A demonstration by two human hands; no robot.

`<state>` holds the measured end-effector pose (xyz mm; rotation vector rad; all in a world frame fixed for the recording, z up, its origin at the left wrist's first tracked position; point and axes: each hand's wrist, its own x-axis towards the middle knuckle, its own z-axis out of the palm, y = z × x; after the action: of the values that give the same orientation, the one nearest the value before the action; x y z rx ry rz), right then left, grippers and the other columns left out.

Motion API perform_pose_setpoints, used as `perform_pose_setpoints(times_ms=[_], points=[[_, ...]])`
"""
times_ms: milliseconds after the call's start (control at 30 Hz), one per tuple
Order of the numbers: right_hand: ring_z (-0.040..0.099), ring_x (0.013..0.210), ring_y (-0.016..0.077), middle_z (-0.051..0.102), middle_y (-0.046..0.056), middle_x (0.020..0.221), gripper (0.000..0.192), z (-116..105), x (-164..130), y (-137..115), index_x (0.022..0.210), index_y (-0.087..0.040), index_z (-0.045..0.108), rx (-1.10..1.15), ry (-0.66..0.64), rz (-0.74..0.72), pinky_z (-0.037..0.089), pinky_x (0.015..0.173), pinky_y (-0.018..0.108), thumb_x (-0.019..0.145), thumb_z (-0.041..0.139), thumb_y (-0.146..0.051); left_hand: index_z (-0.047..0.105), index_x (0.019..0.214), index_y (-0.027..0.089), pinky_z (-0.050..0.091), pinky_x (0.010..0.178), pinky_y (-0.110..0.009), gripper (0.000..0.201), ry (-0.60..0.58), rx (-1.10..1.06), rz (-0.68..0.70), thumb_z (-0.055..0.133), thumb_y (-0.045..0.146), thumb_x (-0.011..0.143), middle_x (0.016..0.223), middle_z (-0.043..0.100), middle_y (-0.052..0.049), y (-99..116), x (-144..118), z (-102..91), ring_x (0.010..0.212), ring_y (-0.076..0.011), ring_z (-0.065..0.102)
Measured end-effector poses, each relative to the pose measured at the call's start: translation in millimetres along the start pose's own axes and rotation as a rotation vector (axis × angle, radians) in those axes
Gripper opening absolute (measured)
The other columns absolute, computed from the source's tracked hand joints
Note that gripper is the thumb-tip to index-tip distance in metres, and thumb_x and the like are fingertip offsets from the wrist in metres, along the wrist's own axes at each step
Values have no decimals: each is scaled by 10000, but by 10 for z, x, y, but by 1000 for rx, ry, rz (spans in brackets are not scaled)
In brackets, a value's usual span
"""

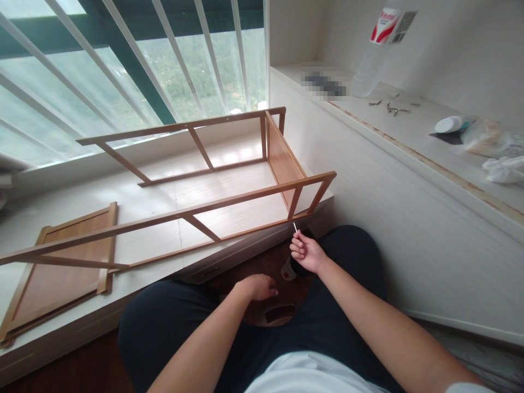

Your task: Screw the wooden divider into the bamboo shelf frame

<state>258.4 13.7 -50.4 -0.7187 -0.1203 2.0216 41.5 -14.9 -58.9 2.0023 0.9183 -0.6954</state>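
us pinching a thin pale rod point(295, 227) in our right hand point(308, 254), near the wooden shelf frame point(245, 197), left hand point(258, 286) loosely curled, honestly can't tell if that grip's closed

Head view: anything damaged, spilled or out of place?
Yes. The brown front edge of the long white ledge at right looks damaged: its strip is ragged and uneven where the white surface stops. Small silvery metal fasteners also lie scattered on the ledge, not grouped. No spill visible.
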Motion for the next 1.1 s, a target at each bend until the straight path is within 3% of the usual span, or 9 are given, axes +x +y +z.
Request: perform_pose_setpoints(times_ms=[200,500,1100], points=[[265,433,74,355,-71,549,188,-7,-3,-1,780,-184,533,108,-69,45,240,372,162,951,554,-259,682,1148,233,494,827,-353,439,10,0,12,465,490,865,1139,708,-102,-6,-12,3,1020,-282,659],[276,426,68,369,-74,547,191,-17,-2,20,787,-179,535,112,-54,46,225,369,163,950,560,-276,684,1140,237,497,818,-348,432,13,0,4,473,491,862,1128,711,-101,-19,9,27,1010,-276,664],[268,393,56,453,-65,515,192,-9,25,81,804,-181,590,-88,94,-89,180,347,169,861,658,-352,691,1121,239,496,828,-358,423,6,-13,-5,474,492,861,1122,712,-104,12,-37,-12,1004,-282,666]])
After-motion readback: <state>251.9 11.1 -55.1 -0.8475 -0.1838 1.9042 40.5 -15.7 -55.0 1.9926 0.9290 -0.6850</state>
